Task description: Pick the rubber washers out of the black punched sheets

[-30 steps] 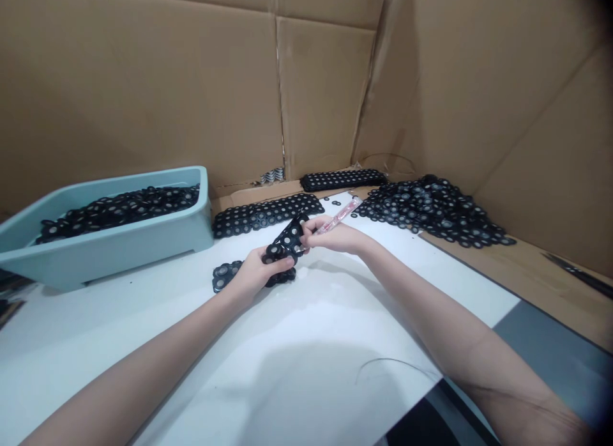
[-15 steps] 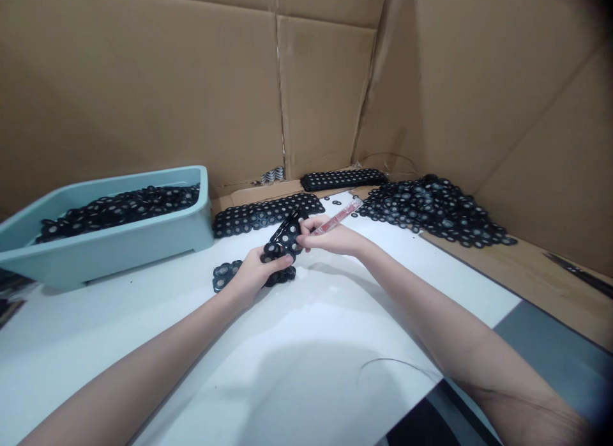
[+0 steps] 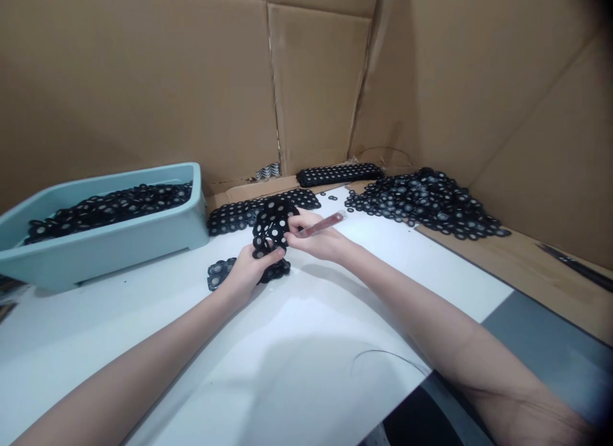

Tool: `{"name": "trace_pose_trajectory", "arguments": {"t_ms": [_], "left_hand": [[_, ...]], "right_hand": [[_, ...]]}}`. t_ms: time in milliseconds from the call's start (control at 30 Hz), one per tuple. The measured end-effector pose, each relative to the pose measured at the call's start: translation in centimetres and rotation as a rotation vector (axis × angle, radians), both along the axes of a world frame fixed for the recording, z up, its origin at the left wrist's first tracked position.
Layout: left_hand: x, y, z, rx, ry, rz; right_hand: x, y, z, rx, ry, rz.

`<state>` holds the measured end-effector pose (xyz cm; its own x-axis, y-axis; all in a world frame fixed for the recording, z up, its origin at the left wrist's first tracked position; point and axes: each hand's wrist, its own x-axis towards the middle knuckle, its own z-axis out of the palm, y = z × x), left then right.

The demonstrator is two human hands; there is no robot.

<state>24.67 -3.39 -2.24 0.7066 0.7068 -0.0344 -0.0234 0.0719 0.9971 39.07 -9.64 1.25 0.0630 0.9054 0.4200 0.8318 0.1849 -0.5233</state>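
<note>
Left hand [image 3: 249, 268] grips the black punched sheet [image 3: 271, 223] upright; right hand [image 3: 313, 238], just beside, pinches a red pen [image 3: 320, 224].

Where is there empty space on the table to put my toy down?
The white sheet is bare between the two forearms, and also in front of the blue bin. It is crowded behind the left hand and right hand: black strips and a heap of black rings.
</note>
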Motion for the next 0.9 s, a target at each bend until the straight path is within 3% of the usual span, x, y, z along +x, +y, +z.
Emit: {"name": "trace_pose_trajectory", "arguments": {"t_ms": [500,733,900], "left_hand": [[0.1,0.0,0.0,0.001,-0.007,0.017],[0.0,0.0,0.1,-0.010,0.049,-0.011],[0.0,0.3,0.2,-0.012,0.015,-0.075]], "right_hand": [[0.1,0.2,-0.8,0.138,-0.011,0.012],[2.0,0.2,-0.7,-0.192,0.402,0.117],[2.2,0.3,-1.0,-0.216,0.500,0.169]]}}
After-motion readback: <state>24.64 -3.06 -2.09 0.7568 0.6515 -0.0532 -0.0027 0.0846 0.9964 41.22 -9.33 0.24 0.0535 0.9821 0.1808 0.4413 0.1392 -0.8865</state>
